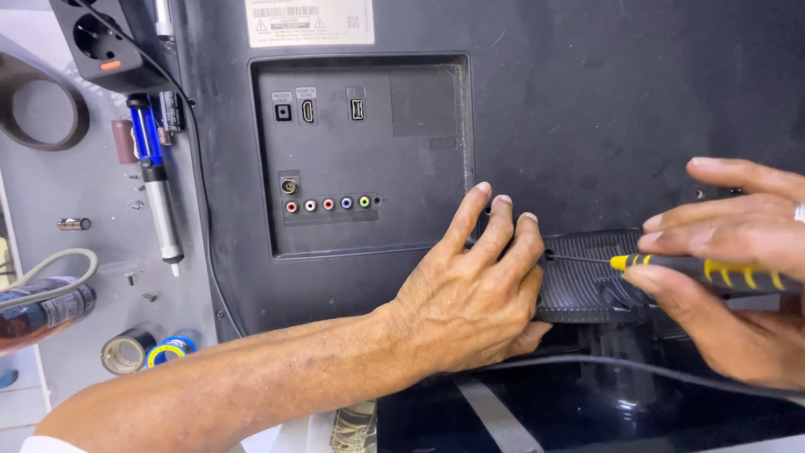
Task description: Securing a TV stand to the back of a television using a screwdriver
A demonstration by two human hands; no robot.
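Head view, nearest first — left hand [470, 289] pressed flat on the ribbed stand bracket [587, 281], fingers spread, gripping nothing; right hand [738, 268] clenched round the yellow-and-black screwdriver [704, 270], tip set in a screw hole at the bracket's edge. Likely slip — tip skating off and gouging the television back panel [587, 109] or nicking the left fingers. Farther up, white rectangular label [309, 22] at the panel's top edge.
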